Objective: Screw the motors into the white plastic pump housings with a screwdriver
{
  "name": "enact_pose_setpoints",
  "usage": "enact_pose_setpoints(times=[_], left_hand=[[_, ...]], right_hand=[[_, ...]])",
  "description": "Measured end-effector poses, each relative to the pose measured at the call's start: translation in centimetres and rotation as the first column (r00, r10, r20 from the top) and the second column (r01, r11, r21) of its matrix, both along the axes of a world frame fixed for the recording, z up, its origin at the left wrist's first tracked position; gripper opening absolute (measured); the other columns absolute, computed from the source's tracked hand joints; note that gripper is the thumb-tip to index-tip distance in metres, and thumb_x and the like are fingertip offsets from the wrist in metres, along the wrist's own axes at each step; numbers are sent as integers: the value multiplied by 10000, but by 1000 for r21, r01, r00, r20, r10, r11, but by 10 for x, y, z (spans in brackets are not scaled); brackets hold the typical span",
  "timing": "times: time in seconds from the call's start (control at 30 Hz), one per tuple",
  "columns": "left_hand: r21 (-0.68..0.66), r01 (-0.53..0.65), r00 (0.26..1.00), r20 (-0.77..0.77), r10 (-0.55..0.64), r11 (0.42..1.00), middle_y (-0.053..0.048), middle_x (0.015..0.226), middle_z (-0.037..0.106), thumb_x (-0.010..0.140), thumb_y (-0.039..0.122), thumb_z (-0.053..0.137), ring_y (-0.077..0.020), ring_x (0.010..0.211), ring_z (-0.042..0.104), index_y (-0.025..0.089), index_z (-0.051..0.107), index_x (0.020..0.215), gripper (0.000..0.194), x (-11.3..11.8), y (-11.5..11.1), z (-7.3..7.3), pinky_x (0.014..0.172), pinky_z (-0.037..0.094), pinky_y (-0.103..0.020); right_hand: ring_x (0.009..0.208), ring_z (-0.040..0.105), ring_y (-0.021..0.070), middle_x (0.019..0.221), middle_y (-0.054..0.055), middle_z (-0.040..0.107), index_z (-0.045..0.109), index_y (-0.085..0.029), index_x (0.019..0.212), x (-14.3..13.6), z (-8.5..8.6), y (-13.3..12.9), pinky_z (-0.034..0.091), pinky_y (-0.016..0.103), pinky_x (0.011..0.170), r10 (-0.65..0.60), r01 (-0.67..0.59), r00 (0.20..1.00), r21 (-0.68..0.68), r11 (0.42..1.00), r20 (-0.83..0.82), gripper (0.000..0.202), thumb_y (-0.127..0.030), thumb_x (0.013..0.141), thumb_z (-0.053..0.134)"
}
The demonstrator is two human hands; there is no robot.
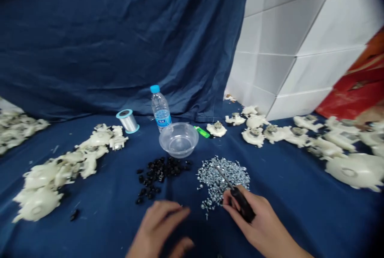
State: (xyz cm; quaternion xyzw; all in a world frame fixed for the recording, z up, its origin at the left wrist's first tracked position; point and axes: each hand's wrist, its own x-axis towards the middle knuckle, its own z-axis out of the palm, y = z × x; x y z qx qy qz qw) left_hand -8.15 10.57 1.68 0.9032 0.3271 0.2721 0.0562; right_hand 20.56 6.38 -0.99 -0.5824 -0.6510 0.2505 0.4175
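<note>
My right hand [249, 210] grips a screwdriver [241, 204] by its black handle, and the thin shaft points away over a heap of small silver screws [223, 176]. The shaft's tip lies over the screws; whether it touches one I cannot tell. My left hand [163, 230], slightly blurred, hovers low over the blue cloth with thumb and fingers apart and nothing between them. Just beyond it is a scattered pile of small black parts [162, 168].
A clear plastic bowl [179, 140], a water bottle [162, 110], a wire spool [128, 121] and a green object [201, 131] stand or lie behind the piles. Cream plastic housings [42, 176] line the left; more housings [352, 168] lie right, by a white tiled wall [270, 38].
</note>
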Motion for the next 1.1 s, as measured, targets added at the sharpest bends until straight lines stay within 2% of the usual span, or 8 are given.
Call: enact_pose_setpoints(times=[0.07, 0.13, 0.23, 0.33, 0.43, 0.8, 0.93, 1.1], left_hand=[[50, -246, 969, -14, 247, 968, -73, 1225, 682, 1013, 377, 530, -224, 1112, 672, 276, 608, 1288, 303, -47, 26, 15, 969, 568, -351], [112, -471, 879, -18, 476, 875, -115, 1218, 659, 1005, 428, 482, -318, 1144, 629, 229, 611, 1271, 356, -95, 55, 24, 1032, 505, -511], [165, -668, 719, -110, 687, 726, -227, 1244, 589, 961, 520, 413, -456, 1220, 537, 83, 580, 1299, 577, -146, 92, 17, 1064, 417, -628], [193, -771, 577, -192, 794, 607, -235, 1366, 510, 943, 536, 496, -461, 1276, 490, 95, 479, 1396, 633, -165, 115, -1, 1010, 445, -647], [216, -797, 520, -227, 823, 563, -166, 1418, 501, 950, 473, 613, -361, 1270, 524, 160, 487, 1381, 547, -171, 124, -12, 1001, 485, -567], [174, -727, 626, -230, 745, 664, -112, 1226, 654, 905, 406, 697, -310, 1166, 621, 158, 600, 1231, 420, -164, 120, 8, 1015, 485, -550], [63, -615, 777, -119, 618, 786, -103, 1114, 700, 789, 455, 706, -335, 1074, 678, 187, 509, 1258, 575, -124, 92, 21, 952, 538, -492], [-130, -332, 943, -67, 325, 934, -17, 1057, 709, 789, 403, 723, -213, 927, 731, 292, 403, 1316, 627, -34, 35, 37, 820, 608, -318]], right_hand=[[648, 631, 166, 766, 28, 654, 607, -206, 886, 3, -1, 0, 501, 272, 618, 18, -18, 1000, 10, 1000, -1, 135, -295, 959, 538], [664, 634, 161, 772, 22, 647, 602, -212, 878, 6, -1, 0, 512, 259, 627, 27, -27, 1000, 9, 1000, 8, 133, -294, 963, 541], [648, 605, 151, 757, 7, 623, 585, -219, 850, 9, 0, 1, 511, 244, 622, 21, -21, 999, 3, 1000, 26, 131, -285, 959, 554], [656, 603, 153, 757, 2, 620, 557, -225, 824, 10, 0, 2, 514, 243, 624, 8, -8, 1000, 0, 1000, 23, 144, -288, 953, 546], [679, 603, 158, 772, 1, 620, 504, -232, 793, 9, 0, 2, 512, 252, 641, -13, 13, 1000, -4, 1000, 9, 187, -308, 963, 515], [683, 623, 189, 748, 31, 627, 621, -212, 795, 15, 1, 5, 506, 272, 602, 0, -1, 999, -29, 1000, -32, 168, -328, 909, 579], [637, 587, 178, 716, 25, 606, 603, -204, 764, 9, 8, 5, 483, 277, 577, -20, 19, 996, -17, 1000, -85, 160, -307, 885, 582], [656, 577, 171, 738, 18, 615, 541, -208, 754, 2, 16, 1, 470, 285, 597, -39, 40, 985, 7, 999, -167, 155, -288, 871, 605]])
